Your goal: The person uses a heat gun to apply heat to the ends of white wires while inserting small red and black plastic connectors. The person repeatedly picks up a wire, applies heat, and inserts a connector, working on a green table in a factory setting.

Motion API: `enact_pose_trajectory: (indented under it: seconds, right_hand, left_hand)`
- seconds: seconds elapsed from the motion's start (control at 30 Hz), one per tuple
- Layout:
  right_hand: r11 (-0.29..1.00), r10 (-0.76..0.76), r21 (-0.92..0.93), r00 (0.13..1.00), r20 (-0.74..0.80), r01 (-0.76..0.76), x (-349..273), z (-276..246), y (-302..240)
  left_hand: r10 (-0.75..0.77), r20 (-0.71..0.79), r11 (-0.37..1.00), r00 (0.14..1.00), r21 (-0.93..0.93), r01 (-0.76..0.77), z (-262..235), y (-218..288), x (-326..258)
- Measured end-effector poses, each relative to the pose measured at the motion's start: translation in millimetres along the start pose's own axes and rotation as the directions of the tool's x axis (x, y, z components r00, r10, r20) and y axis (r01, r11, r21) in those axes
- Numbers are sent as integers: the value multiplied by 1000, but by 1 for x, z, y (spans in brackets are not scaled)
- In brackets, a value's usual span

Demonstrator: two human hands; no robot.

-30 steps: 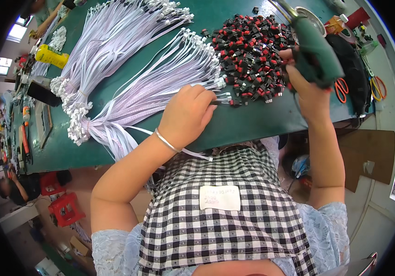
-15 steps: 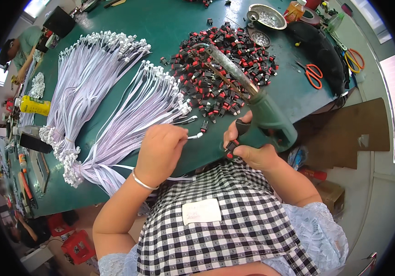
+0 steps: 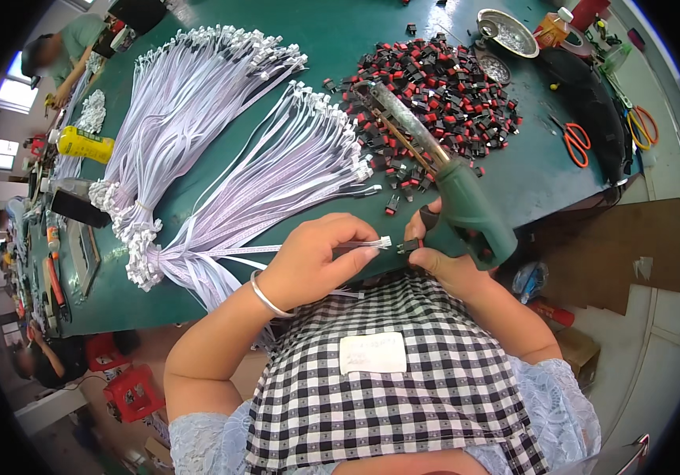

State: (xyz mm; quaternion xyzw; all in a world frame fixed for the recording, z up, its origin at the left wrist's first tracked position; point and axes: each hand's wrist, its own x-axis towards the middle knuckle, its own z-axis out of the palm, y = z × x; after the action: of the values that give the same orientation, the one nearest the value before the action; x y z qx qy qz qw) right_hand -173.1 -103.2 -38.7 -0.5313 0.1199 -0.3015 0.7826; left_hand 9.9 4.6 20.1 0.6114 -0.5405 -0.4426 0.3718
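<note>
My left hand, wearing a bangle at the wrist, pinches the tip end of a white ribbon cable between thumb and forefinger. Facing that end across a small gap is a black and red rocker switch. My right hand grips this switch between thumb and fingers, metal pins towards the cable. Right above this hand lies a green soldering gun, its metal tube reaching over the switch pile; how the hand bears on its handle is hidden.
Bundled white cables fan out at left on the green table. A heap of rocker switches lies ahead, with orange-handled scissors and a metal dish farther right. At far left a person works.
The left hand has brought the cable end rightward, close to the switch. In the right hand the switch has turned, pins now towards the cable. The view has shifted, and the soldering gun stays by the right hand.
</note>
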Motion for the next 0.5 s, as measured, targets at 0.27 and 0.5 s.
enact_pose_trajectory:
  seconds: [0.27, 0.5]
  right_hand:
    - [990, 141, 19, 986, -87, -140, 4, 13, -9]
    - [986, 168, 17, 978, -119, -168, 2, 17, -9]
  left_hand:
    - [-198, 123, 889, 973, -395, 231, 2, -5, -2]
    - [-279, 250, 819, 927, -442, 366, -8, -7, -1]
